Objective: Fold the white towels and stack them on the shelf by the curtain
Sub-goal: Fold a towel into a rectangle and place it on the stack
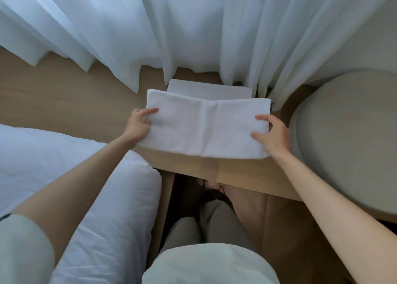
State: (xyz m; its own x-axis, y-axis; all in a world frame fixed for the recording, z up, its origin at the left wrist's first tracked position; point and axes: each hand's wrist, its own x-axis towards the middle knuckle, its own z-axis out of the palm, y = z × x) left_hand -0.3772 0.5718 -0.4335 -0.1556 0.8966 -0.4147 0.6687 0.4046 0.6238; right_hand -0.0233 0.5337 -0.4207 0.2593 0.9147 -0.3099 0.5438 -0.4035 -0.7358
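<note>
A folded white towel (204, 127) with a crease down its middle is held flat above the wooden shelf (236, 172). My left hand (138, 122) grips its left edge, thumb on top and fingers under. My right hand (272, 133) grips its right edge in the same way. Behind it, another folded white towel (206, 90) lies on the shelf, right against the white curtain (193, 26); its near part is hidden by the held towel.
A round beige cushioned seat (348, 137) stands close on the right. A bed with white bedding (64, 159) fills the lower left. The curtain hangs along the whole back, its hem on the wooden surface (53, 94). My legs stand between bed and shelf.
</note>
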